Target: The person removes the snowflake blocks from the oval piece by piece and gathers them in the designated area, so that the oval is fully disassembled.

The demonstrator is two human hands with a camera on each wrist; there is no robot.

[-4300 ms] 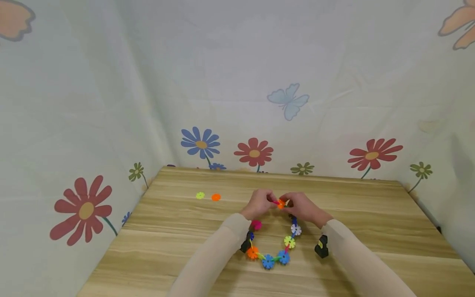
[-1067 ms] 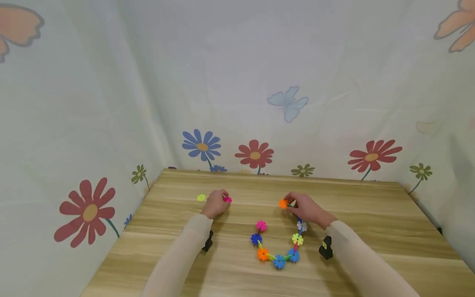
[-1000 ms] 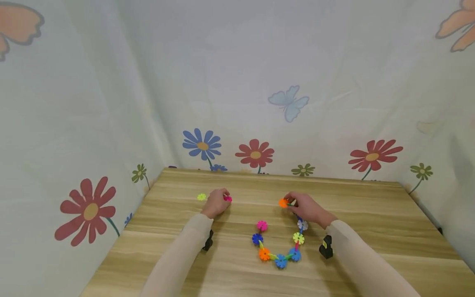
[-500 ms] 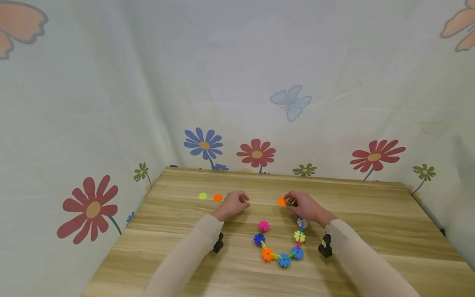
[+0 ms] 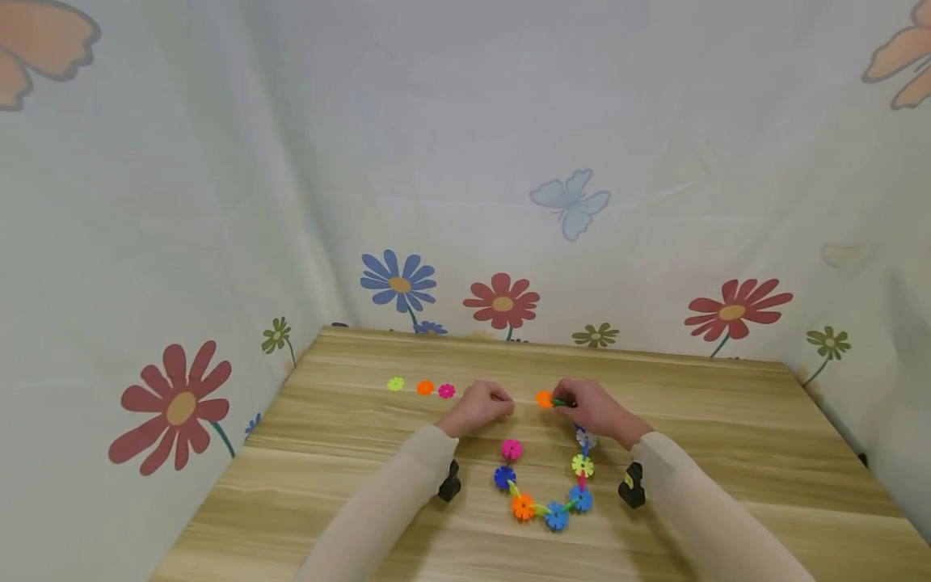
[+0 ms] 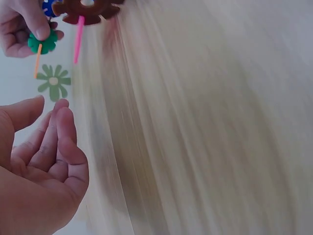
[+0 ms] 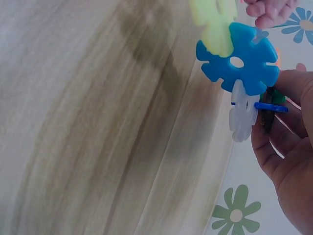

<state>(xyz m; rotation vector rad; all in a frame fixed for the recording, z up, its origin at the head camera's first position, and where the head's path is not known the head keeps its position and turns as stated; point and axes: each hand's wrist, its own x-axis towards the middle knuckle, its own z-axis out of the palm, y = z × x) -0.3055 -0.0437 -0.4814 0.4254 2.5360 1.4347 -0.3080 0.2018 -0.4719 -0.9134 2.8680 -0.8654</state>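
Observation:
In the head view my right hand [image 5: 592, 406] pinches a green snowflake disc [image 6: 42, 43] at one end of a chain of interlocking plastic snowflake discs. An orange disc [image 5: 544, 399] sticks out from the green one, towards my left hand. The chain hangs and curves round through white, yellow, a blue disc [image 5: 556, 516] and others to a pink disc [image 5: 512, 449] at its other end. My left hand [image 5: 480, 406] hovers just left of the orange disc, touching nothing. In the left wrist view its fingers are loosely bent, with nothing between them.
Three loose discs lie in a row at the back left of the wooden table [image 5: 327, 453]: yellow-green [image 5: 396, 384], orange [image 5: 425, 388] and pink [image 5: 447, 390]. A flower-printed curtain [image 5: 451, 121] stands behind the table.
My left hand has left the orange disc with a pink disc, let it go beside the loose orange one, and come back right. The right hand keeps its hold on the chain.

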